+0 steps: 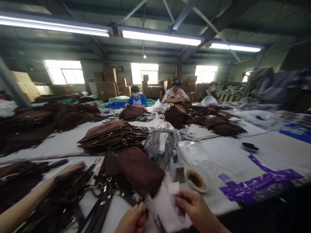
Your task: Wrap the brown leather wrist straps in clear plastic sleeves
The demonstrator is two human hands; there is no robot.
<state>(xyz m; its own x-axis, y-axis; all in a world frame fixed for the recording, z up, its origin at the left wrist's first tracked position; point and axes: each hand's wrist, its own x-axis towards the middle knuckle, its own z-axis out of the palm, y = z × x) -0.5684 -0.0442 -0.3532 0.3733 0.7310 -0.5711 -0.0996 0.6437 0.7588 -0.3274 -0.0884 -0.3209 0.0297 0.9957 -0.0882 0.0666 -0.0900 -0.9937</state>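
Note:
My left hand [132,220] is closed at the bottom middle, its fingertips pinched on a small dark part at the lower edge of a brown fringed pouch [139,168]. Whether that part is a strap end or a zip pull I cannot tell. My right hand [194,207] grips a thin white slip [174,188] between thumb and fingers. Some clear plastic seems to lie between my hands. Dark straps with gold-coloured metal fittings [102,200] spread out left of my left hand. Behind the pouch rises a stack of similar brown pouches [109,134].
Another person's hand [75,166] reaches in from the left over dark straps. Near my right hand stand a tape dispenser [177,168] and a bowl of brown liquid [197,180]. Purple plastic packaging [257,186] lies at right. Several people sit across the table.

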